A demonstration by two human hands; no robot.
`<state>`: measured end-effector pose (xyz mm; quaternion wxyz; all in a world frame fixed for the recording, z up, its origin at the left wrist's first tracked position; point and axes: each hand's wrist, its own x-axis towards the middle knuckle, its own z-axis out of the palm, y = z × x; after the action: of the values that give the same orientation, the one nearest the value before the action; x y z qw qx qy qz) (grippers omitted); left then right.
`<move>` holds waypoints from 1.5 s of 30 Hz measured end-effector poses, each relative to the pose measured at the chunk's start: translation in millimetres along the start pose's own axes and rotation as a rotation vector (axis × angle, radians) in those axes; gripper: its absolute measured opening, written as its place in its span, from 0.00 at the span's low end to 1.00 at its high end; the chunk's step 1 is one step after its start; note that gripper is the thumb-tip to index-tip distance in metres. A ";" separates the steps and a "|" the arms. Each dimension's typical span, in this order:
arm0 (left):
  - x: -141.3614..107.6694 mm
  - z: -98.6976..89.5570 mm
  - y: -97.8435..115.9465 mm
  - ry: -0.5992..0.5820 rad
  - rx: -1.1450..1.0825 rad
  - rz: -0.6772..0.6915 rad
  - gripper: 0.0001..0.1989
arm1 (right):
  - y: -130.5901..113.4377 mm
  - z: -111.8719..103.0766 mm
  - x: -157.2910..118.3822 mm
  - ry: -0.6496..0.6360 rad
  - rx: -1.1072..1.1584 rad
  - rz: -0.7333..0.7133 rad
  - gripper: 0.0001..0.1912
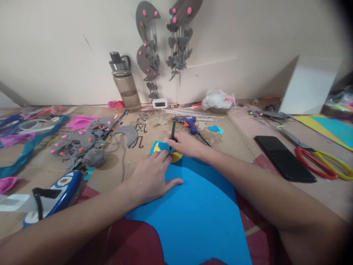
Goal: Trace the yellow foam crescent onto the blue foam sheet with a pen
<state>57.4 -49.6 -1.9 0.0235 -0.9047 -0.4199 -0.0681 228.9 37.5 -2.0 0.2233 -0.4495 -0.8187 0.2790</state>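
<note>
A large blue sheet (198, 206) lies in front of me, with a yellow crescent (177, 156) on its far end. My left hand (153, 176) rests on the sheet with its fingertips on the crescent and its thumb stretched out to the right. Just beyond it, my right hand (187, 143) grips a dark green pencil (173, 130), held nearly upright with its lower end at the crescent. The fingers of both hands partly cover the crescent.
A glue gun (190, 122) lies beyond my hands. To the right are a black phone (284, 158) and scissors (314, 154). Grey felt pieces (82, 143) and a blue-white tool (66, 189) lie left. A bottle (127, 88) and small clock (160, 103) stand by the wall.
</note>
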 end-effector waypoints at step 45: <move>0.8 4.0 -0.4 0.030 0.062 0.020 0.34 | 3.6 -7.1 -1.6 -0.046 0.072 0.007 0.07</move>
<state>58.1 -48.4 -5.8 0.0584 -0.9066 -0.4124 -0.0684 236.2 39.5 0.8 0.2193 -0.4376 -0.8114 0.3195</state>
